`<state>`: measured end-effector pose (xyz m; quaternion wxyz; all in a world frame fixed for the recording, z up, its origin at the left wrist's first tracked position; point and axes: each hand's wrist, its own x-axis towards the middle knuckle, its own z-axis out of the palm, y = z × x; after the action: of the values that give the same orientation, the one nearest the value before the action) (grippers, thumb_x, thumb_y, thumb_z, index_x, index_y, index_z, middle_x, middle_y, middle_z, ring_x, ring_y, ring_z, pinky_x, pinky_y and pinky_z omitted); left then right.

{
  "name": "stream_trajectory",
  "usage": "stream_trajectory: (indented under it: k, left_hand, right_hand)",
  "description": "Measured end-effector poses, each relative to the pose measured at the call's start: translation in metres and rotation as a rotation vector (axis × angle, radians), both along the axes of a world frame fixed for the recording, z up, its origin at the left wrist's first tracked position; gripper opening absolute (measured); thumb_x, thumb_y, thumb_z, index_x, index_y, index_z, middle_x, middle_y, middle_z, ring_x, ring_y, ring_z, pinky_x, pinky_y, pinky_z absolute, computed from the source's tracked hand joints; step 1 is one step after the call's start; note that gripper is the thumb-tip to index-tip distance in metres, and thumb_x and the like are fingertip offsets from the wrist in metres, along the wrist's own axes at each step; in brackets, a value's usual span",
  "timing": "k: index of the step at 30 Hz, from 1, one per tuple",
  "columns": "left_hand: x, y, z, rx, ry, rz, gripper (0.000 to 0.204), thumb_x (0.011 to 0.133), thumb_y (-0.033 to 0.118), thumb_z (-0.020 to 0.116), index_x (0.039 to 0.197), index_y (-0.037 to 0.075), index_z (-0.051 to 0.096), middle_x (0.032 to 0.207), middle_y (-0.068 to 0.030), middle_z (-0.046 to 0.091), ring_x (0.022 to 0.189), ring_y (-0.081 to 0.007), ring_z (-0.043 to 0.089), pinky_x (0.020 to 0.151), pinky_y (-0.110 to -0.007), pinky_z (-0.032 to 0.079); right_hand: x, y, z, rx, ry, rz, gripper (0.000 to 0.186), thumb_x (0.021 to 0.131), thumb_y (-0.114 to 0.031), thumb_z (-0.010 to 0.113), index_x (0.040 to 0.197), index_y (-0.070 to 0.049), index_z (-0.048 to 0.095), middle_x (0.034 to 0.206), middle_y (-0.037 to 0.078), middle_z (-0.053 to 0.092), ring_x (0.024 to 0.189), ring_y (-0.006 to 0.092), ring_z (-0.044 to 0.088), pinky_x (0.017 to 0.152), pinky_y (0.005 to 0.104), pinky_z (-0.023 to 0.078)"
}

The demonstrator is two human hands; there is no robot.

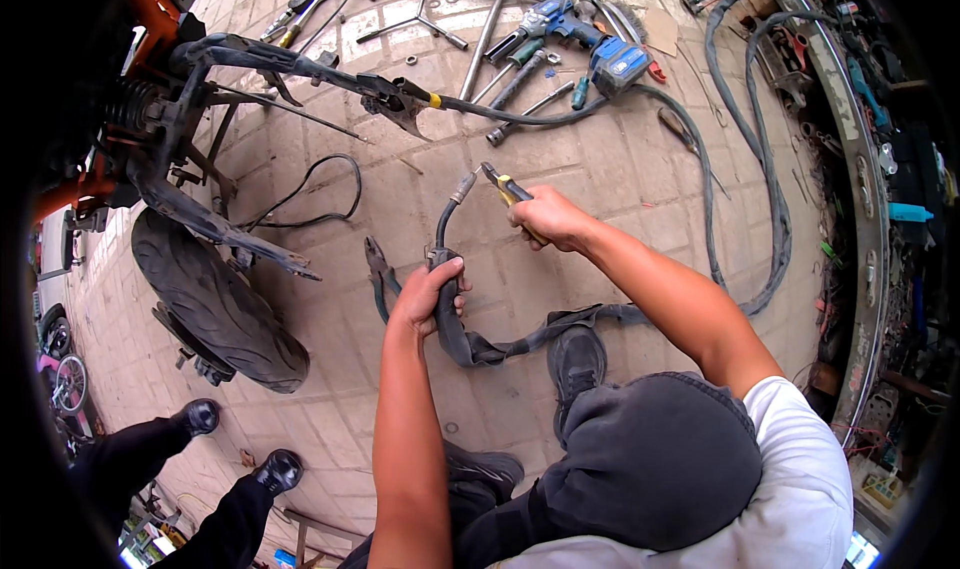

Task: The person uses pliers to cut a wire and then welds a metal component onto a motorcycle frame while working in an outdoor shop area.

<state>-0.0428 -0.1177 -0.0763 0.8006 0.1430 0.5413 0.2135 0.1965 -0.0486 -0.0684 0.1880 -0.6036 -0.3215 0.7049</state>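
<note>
My left hand (440, 294) grips the dark handle of a welding torch (443, 260) with a thick grey sleeved cable. The torch's neck rises to a metal nozzle (462, 187), with a thin wire at its tip. My right hand (540, 219) is closed on yellow-and-black pliers (510, 191), whose jaws are at that wire, just beside the nozzle; whether they touch it is too small to tell. A metal clamp (376, 259) on a cable lies left of my left hand.
A motorbike's rear wheel (215, 299) and frame (175, 109) stand at left. A blue power tool (615, 64), wrenches and bars lie on the pavers (650, 219) beyond my hands. Cluttered tools line a metal rail (860, 299) at right. Another person's black shoes (277, 469) are at lower left.
</note>
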Motion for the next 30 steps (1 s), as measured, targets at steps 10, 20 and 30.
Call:
stream_trajectory:
  k: [10, 20, 30]
  left_hand:
    - [-0.003, -0.002, -0.023, -0.048, -0.020, -0.025, 0.027, 0.089, 0.031, 0.067, 0.089, 0.007, 0.055, 0.076, -0.0076, 0.060, 0.052, -0.0144, 0.056, 0.045, -0.029, 0.049]
    - [-0.005, -0.005, -0.021, -0.064, -0.020, 0.003, 0.026, 0.089, 0.030, 0.067, 0.089, 0.007, 0.056, 0.076, -0.0072, 0.060, 0.051, -0.0142, 0.056, 0.045, -0.028, 0.049]
    - [0.001, -0.003, -0.019, -0.060, -0.001, -0.013, 0.027, 0.088, 0.031, 0.068, 0.092, 0.007, 0.056, 0.075, -0.0074, 0.061, 0.051, -0.0141, 0.056, 0.044, -0.029, 0.049]
  right_hand:
    - [0.000, 0.004, -0.018, -0.104, -0.041, 0.011, 0.007, 0.079, -0.007, 0.056, 0.074, -0.003, 0.053, 0.065, 0.007, 0.052, 0.051, 0.0163, 0.052, 0.040, 0.0327, 0.043]
    - [0.002, 0.007, -0.019, -0.136, -0.035, 0.065, 0.011, 0.085, -0.012, 0.059, 0.081, -0.002, 0.057, 0.074, 0.007, 0.057, 0.058, 0.0188, 0.058, 0.045, 0.0350, 0.050]
    - [0.006, 0.011, -0.030, -0.176, 0.038, 0.096, 0.019, 0.088, -0.021, 0.063, 0.087, -0.003, 0.059, 0.078, 0.006, 0.058, 0.062, 0.0179, 0.058, 0.048, 0.0341, 0.050]
